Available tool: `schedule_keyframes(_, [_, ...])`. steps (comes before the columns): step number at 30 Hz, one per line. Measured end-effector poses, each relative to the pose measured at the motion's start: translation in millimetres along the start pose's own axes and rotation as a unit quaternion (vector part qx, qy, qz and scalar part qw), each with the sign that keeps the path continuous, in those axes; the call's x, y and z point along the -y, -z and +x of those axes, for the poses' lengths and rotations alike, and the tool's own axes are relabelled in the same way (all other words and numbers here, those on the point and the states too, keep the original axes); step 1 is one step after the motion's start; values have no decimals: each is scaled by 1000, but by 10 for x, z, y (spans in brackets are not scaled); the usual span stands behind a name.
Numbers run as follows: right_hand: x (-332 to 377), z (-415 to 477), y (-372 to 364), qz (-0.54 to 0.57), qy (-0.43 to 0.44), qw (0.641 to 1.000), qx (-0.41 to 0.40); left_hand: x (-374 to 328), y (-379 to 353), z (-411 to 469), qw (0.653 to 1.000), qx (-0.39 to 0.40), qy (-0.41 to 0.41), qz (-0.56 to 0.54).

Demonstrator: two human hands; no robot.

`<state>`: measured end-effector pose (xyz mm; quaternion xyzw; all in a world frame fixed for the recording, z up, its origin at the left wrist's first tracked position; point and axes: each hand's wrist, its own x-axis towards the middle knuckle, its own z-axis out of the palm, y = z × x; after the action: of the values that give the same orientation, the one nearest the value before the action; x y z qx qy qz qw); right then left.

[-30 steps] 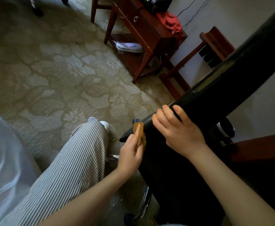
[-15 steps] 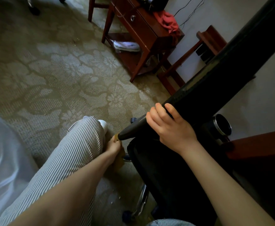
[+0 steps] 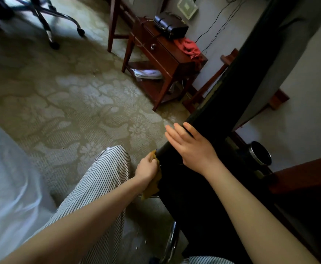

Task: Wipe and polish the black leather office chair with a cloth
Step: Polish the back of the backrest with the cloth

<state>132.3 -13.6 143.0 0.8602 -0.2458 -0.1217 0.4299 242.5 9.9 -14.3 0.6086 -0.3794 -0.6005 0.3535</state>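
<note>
The black leather office chair (image 3: 230, 96) stands tilted at the right, its dark edge running from the top right down to the middle of the head view. My left hand (image 3: 146, 167) grips a mustard-yellow cloth (image 3: 153, 185) against the chair's lower left edge. My right hand (image 3: 190, 147) hovers at the chair's edge with its fingers straight and spread, holding nothing. The chair's chrome base leg (image 3: 172, 242) shows below.
A dark wooden side table (image 3: 165, 56) with a black case (image 3: 170, 25) and a red cloth (image 3: 189, 47) stands on the patterned carpet (image 3: 70, 96). Another chair's wheeled base (image 3: 49, 21) is at the top left. A metal-rimmed cup (image 3: 260, 153) sits at the right. My striped trouser leg (image 3: 102, 180) is below.
My right hand has let go of the chair edge and opened its fingers. My left hand with the cloth moved down from the chair edge, then slightly back up. The view tilted upward.
</note>
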Motion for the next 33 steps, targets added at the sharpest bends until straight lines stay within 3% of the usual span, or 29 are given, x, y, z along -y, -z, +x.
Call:
schedule_keyframes(4, [63, -66, 152, 66, -58, 996, -16, -268, -13, -218, 1000, -8, -28, 1])
schedule_keyframes(7, [79, -140, 290, 116, -151, 980, -57, -540, -4, -419, 998, -12, -66, -8])
schedule_keyframes(13, [-57, -267, 467, 101, -218, 959, -152, -1222, -19, -817, 980, -7, -186, -70])
schedule_keyframes(18, [-261, -329, 640, 145, -314, 921, -178, -1752, 27, -1075, 960, -26, -266, -83])
schedule_keyframes(20, [-366, -378, 699, 158, -344, 909, -176, -1952, 81, -1191, 942, -35, -328, -68])
schedule_keyframes(23, [-480, -375, 779, 237, -426, 854, -184, -2445, 201, -1359, 894, -43, -441, -62])
schedule_keyframes(25, [-496, -347, 839, 285, -455, 824, -183, -2777, 272, -1432, 875, -60, -480, -18])
schedule_keyframes(27, [-484, -333, 902, 299, -448, 825, -171, -2908, 300, -1451, 867, -87, -486, 71])
schedule_keyframes(30, [-500, -293, 1007, 305, -426, 835, -169, -2731, 287, -1389, 856, -130, -458, 201])
schedule_keyframes(33, [-518, -227, 1061, 322, -430, 826, -170, -2363, 236, -1294, 848, -138, -451, 241])
